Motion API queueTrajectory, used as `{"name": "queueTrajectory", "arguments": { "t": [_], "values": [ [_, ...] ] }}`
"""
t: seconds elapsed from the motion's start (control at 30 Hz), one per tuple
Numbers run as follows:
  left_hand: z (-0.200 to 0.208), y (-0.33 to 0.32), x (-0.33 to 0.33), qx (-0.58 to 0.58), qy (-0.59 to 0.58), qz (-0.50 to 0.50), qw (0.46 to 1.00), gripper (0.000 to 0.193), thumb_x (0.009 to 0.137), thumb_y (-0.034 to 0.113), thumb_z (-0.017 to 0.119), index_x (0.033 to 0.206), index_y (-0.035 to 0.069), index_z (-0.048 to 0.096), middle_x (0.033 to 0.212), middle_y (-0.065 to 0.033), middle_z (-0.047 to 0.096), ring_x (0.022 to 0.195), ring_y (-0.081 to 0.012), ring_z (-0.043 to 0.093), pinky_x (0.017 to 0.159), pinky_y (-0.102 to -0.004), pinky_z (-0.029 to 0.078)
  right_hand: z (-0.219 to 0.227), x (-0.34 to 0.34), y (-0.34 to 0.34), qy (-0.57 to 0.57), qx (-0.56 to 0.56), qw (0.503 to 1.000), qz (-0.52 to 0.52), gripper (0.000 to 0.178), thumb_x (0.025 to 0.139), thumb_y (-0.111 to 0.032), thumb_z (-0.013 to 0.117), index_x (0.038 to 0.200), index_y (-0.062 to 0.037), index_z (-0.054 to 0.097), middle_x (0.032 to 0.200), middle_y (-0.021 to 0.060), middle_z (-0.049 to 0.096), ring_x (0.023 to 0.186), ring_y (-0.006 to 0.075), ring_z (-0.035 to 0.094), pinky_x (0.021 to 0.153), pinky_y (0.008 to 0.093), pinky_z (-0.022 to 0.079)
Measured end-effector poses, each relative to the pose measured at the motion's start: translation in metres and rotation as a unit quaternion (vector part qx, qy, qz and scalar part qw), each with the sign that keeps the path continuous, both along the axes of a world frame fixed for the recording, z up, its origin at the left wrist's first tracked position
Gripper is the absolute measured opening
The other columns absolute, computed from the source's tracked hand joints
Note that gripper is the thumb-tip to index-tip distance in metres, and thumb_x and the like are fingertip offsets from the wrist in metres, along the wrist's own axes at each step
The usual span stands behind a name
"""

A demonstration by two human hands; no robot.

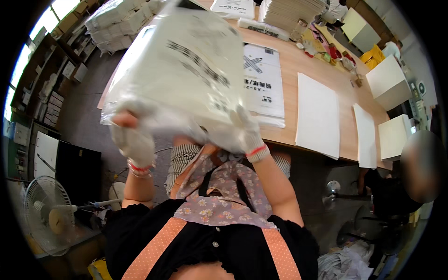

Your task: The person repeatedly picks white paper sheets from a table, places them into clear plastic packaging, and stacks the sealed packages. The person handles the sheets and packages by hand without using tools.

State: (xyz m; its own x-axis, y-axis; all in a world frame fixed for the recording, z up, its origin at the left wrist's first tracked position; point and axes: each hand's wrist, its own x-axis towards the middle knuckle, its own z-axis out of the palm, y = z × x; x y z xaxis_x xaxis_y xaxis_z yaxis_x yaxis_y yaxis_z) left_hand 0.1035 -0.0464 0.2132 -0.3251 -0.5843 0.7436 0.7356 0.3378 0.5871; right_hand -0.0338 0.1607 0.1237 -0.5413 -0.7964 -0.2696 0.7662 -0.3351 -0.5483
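Note:
A clear plastic bag of white paper (pixel 191 65) with black print hangs tilted in front of me, over the near left part of the table, blurred by motion. My left hand (pixel 134 137), in a white glove with a red cuff band, is closed on the bag's lower left corner. At its lower right edge my right hand (pixel 247 133), gloved the same way, grips the loose plastic; some of its fingers lie against the bag's face. Partly behind the bag, a flat printed plastic bag (pixel 268 88) with a crossed-pencils picture lies on the wooden table (pixel 288 60).
White paper sheets (pixel 318 114) and a narrower paper stack (pixel 365 135) lie to the right. At the back stands a tall paper stack (pixel 291 14) near a glass jar (pixel 298 30). A fan (pixel 49 214) is at left, and a seated person (pixel 392 191) at right.

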Motion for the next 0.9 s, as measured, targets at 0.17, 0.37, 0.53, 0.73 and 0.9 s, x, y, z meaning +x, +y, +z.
{"name": "queueTrajectory", "arguments": {
  "t": [0.17,0.37,0.53,0.73,0.9],
  "values": [
    [-0.042,-0.149,-0.003,0.181,-0.054,0.07,0.98,0.016,0.081,-0.003,0.039,0.084,0.008,0.051,0.09,-0.0013,0.05,0.078,-0.0095,0.049,0.07,-0.0224,0.042,-0.024,0.007,-0.106,0.095,-0.009,0.988,0.12,0.03,0.091,-0.024,0.058,0.108,0.0004,0.057,0.07,0.0021,0.055,0.053,0.0106,0.054,0.044,0.0271,0.046],
    [-0.088,-0.215,0.068,0.125,-0.31,0.29,0.897,0.023,0.088,0.003,0.047,0.11,-0.001,0.051,0.103,-0.009,0.052,0.1,-0.0174,0.052,0.091,-0.0314,0.045,-0.023,-0.001,-0.111,0.297,0.253,0.917,0.085,0.037,0.093,-0.033,0.054,0.109,0.0001,0.053,0.078,0.0042,0.058,0.057,0.0111,0.053,0.054,0.0239,0.046],
    [-0.01,-0.21,0.035,-0.065,-0.495,0.274,0.822,0.033,0.095,0.02,0.043,0.123,0.005,0.052,0.115,-0.0098,0.055,0.109,-0.0175,0.052,0.096,-0.0293,0.04,-0.016,-0.057,-0.142,0.438,0.308,0.834,-0.135,0.033,0.095,-0.024,0.047,0.119,-0.0011,0.049,0.105,0.015,0.061,0.084,0.0217,0.059,0.075,0.0276,0.048],
    [-0.04,-0.246,-0.012,-0.208,-0.7,0.199,0.654,0.051,0.093,0.033,0.048,0.134,0.002,0.041,0.121,-0.0137,0.056,0.109,-0.0228,0.053,0.094,-0.0324,0.041,0.016,-0.072,-0.21,0.431,0.486,0.76,0.004,0.043,0.094,-0.034,0.05,0.118,0.0008,0.045,0.109,0.0236,0.057,0.095,0.0312,0.06,0.077,0.0308,0.049],
    [-0.11,-0.229,0.032,-0.017,-0.447,0.276,0.85,0.049,0.091,0.021,0.05,0.134,-0.001,0.039,0.129,-0.0175,0.048,0.116,-0.0259,0.049,0.095,-0.0343,0.041,-0.008,-0.002,-0.174,0.545,0.292,0.774,-0.136,0.086,0.081,-0.039,0.068,0.14,0.0001,0.019,0.115,0.0293,0.053,0.095,0.0341,0.06,0.08,0.0382,0.049]
  ]
}}
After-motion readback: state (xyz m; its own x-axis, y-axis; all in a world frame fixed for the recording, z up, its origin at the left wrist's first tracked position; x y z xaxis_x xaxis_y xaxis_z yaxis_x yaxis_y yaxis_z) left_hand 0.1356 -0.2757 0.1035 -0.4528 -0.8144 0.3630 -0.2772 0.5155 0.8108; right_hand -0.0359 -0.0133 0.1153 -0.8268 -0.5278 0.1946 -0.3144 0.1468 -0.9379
